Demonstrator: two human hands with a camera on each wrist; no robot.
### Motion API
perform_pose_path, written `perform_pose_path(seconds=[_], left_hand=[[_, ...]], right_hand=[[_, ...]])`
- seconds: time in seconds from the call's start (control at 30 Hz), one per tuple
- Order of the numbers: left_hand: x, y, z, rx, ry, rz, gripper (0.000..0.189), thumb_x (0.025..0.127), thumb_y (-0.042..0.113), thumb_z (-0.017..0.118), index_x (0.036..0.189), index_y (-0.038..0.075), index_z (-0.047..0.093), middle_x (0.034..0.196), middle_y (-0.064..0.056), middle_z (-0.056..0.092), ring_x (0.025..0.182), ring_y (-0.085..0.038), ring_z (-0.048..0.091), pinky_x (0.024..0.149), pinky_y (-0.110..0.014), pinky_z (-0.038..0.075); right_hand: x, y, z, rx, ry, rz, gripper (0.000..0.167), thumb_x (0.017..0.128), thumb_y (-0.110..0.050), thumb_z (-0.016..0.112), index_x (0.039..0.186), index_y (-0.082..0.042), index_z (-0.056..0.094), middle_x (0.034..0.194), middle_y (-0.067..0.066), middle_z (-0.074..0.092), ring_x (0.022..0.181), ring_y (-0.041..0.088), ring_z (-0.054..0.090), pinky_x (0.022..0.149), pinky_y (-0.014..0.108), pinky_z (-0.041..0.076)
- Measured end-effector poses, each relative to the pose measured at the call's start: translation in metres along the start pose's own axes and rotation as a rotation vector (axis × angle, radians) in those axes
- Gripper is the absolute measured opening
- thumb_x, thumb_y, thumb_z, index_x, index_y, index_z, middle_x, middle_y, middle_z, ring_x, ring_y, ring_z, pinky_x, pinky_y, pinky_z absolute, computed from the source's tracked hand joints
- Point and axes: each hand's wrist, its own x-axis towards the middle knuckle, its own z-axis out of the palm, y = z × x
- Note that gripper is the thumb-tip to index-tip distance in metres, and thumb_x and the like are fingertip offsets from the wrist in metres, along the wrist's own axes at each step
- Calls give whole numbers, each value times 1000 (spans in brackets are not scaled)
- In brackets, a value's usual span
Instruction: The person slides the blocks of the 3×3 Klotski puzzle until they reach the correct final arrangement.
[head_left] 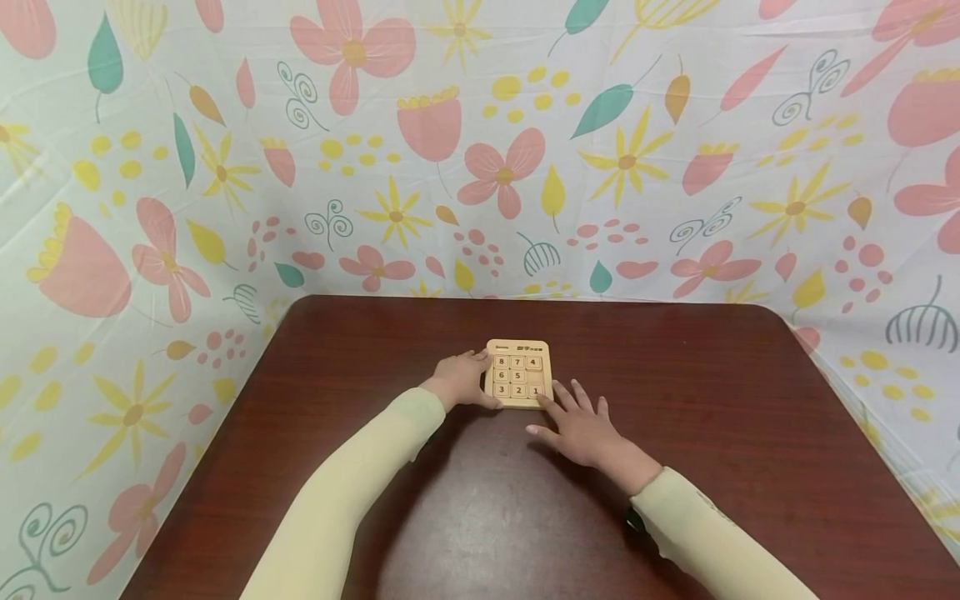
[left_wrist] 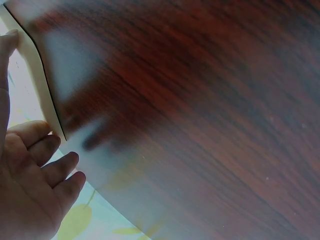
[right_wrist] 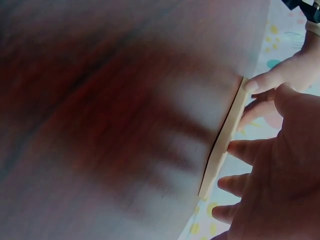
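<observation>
A light wooden number slide puzzle [head_left: 517, 375] lies flat on the table in the head view. Its tiles read 8, 7, 4, then 6, 5 and a gap, then 3, 2, 1. My left hand [head_left: 460, 379] grips its left side, thumb at the near left corner and fingers along the upper left edge. With fingers spread, my right hand [head_left: 583, 431] touches the near right corner by the 1 tile with its index finger. The right wrist view shows the puzzle's side [right_wrist: 223, 140] edge-on; the left wrist view shows only a strip of its edge [left_wrist: 42, 85].
The dark red-brown wooden table [head_left: 675, 375] has rounded far corners and a glossy top. Behind it and along both sides hangs a white cloth [head_left: 510, 100] printed with flowers and leaves.
</observation>
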Motion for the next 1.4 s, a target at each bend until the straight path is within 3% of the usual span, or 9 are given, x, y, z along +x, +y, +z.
perform_pose_path(seconds=[0.77,1.4], left_hand=[[-3,0,-2,-10,-5,4,101,83,68,72,163,19,32,171,3,27,158,-21,31,118,-41,45],[-3,0,-3,-9,-11,4,101,84,69,71,163,19,31,171,3,26,158,-21,31,118,-41,45]], right_hand=[[6,-5,-3,12,6,20,71,103,-56,48,159,-13,38,169,24,24,157,53,13,115,83,13],[17,-3,-3,-7,-39,52,74,103,-59,46,162,-16,32,170,25,20,157,53,10,115,82,11]])
